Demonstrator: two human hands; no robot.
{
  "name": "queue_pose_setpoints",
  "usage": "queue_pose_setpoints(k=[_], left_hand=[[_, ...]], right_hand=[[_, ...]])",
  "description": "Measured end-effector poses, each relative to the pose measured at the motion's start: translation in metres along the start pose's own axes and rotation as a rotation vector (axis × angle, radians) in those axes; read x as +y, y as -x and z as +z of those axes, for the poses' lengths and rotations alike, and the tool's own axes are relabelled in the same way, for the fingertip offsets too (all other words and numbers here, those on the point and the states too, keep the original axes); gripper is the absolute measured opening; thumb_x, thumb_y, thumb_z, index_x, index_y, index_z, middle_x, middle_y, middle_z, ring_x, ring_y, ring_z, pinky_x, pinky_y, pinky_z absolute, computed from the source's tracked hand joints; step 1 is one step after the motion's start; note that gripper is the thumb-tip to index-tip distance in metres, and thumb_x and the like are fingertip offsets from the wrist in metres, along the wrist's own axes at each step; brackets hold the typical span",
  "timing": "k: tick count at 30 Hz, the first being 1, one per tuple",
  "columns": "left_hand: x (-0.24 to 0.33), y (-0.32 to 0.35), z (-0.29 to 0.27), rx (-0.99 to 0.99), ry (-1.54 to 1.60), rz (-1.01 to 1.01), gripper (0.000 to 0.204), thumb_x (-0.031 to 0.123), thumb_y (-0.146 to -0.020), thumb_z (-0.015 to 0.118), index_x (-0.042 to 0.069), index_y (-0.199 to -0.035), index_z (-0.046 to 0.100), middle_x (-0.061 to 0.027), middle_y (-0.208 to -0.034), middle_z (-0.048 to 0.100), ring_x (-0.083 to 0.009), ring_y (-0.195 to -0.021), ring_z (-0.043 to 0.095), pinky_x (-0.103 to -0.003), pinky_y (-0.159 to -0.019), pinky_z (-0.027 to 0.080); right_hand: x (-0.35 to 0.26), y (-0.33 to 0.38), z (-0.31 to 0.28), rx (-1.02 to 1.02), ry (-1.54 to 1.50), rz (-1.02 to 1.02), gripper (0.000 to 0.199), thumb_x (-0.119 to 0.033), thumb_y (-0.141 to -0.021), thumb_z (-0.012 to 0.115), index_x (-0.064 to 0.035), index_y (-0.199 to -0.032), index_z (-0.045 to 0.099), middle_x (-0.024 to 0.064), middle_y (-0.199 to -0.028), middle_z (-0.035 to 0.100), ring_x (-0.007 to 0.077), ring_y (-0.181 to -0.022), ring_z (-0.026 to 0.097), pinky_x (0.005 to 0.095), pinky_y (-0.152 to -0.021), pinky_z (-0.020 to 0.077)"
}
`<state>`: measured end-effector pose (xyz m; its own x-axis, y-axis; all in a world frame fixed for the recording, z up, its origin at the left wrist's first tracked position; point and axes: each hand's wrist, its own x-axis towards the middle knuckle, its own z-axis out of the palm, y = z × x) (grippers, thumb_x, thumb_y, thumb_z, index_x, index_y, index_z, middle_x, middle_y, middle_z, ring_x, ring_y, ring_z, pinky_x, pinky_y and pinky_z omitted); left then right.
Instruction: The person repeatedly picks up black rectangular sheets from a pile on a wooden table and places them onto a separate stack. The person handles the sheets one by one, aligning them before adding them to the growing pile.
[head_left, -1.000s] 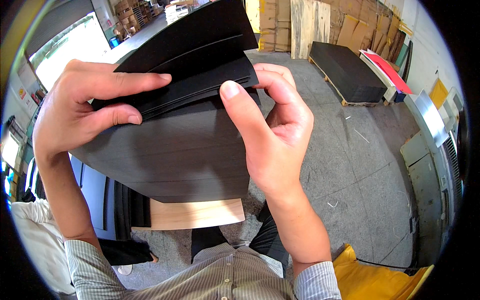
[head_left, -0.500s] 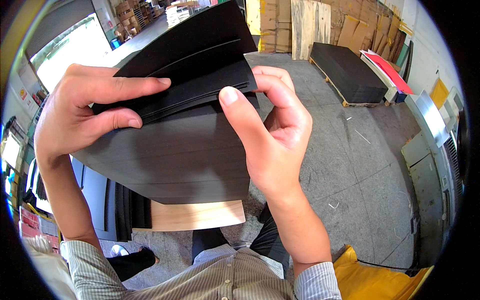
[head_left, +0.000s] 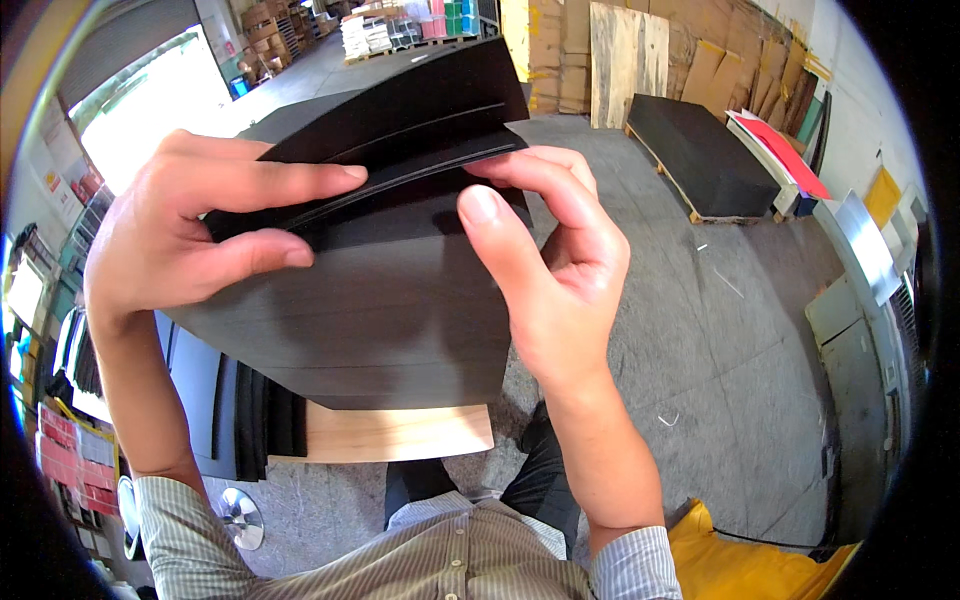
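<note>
A tall stack of black card sheets (head_left: 370, 320) stands in front of me, its grey-black front side toward my body. Several top sheets (head_left: 440, 90) are raised and fanned, their far part bending upward. My left hand (head_left: 165, 235) grips raised sheets at the left, forefinger stretched along them and thumb below at the near edge. At the right corner, the forefinger of my right hand (head_left: 560, 285) touches the edge of the lifted sheets. Its thumb stands apart from them, in front of the stack, with a gap between thumb and forefinger.
A pale wooden board (head_left: 395, 432) lies under the stack. Dark sheets (head_left: 255, 420) stand at its left. Farther right, a black stack (head_left: 700, 165) rests on a pallet beside a red-topped pile (head_left: 780, 150). Grey machinery (head_left: 850, 330) borders the right; yellow material (head_left: 740, 550) lies near my right arm.
My right thumb has come off the sheets, and its forefinger now reaches along their edge. The raised sheets and both hands appear slightly lower and farther right. The dark-clad leg at lower left is gone from view.
</note>
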<state>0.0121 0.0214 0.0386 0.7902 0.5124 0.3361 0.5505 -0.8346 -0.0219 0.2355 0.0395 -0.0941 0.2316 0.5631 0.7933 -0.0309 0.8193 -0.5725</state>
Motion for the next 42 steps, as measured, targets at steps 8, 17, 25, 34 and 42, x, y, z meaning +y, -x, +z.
queue_pose_setpoints(k=[8,17,25,34,42], left_hand=[[0.002,0.009,0.011,0.142,-0.086,0.007,0.049,0.002,-0.077,0.062,0.007,-0.126,0.065,-0.0134,-0.068,0.056,-0.0315,-0.059,0.057,-0.039,-0.057,0.043],[0.002,0.016,0.006,0.03,-0.201,0.022,0.043,0.011,-0.078,0.069,0.019,-0.121,0.07,-0.018,-0.113,0.068,-0.0377,-0.085,0.069,-0.038,-0.069,0.055],[-0.003,0.013,0.006,0.045,-0.133,0.058,0.048,0.029,-0.074,0.079,0.016,-0.119,0.071,-0.018,-0.107,0.07,-0.0359,-0.078,0.068,-0.037,-0.066,0.054],[-0.004,0.012,0.004,0.013,-0.092,0.083,0.054,0.026,-0.069,0.082,0.014,-0.12,0.07,-0.0163,-0.112,0.069,-0.0339,-0.077,0.068,-0.035,-0.067,0.053],[-0.009,0.013,0.006,0.033,-0.077,0.114,0.054,0.027,-0.068,0.082,0.012,-0.119,0.071,-0.016,-0.114,0.069,-0.0332,-0.08,0.07,-0.035,-0.069,0.054]], right_hand=[[0.002,0.003,-0.023,-0.213,0.052,-0.073,0.038,-0.005,-0.078,0.072,-0.003,-0.116,0.067,0.0094,-0.107,0.061,0.0224,-0.104,0.054,0.0332,-0.098,0.0383],[-0.001,0.01,-0.016,-0.161,0.006,-0.054,0.034,-0.001,-0.08,0.07,0.0023,-0.113,0.065,0.0122,-0.11,0.06,0.0218,-0.106,0.055,0.0321,-0.097,0.0396],[0.003,0.014,-0.017,-0.128,-0.043,-0.055,0.035,-0.001,-0.08,0.07,0.0042,-0.114,0.064,0.0141,-0.114,0.06,0.0234,-0.11,0.054,0.0336,-0.1,0.0383],[0.007,0.018,-0.019,-0.114,-0.076,-0.04,0.036,-0.001,-0.08,0.07,0.0048,-0.115,0.062,0.0157,-0.118,0.06,0.0248,-0.114,0.054,0.0351,-0.103,0.0372],[0.007,0.019,-0.018,-0.107,-0.066,-0.038,0.036,-0.002,-0.081,0.07,0.0045,-0.115,0.062,0.0155,-0.119,0.06,0.0246,-0.115,0.054,0.0351,-0.104,0.0368]])
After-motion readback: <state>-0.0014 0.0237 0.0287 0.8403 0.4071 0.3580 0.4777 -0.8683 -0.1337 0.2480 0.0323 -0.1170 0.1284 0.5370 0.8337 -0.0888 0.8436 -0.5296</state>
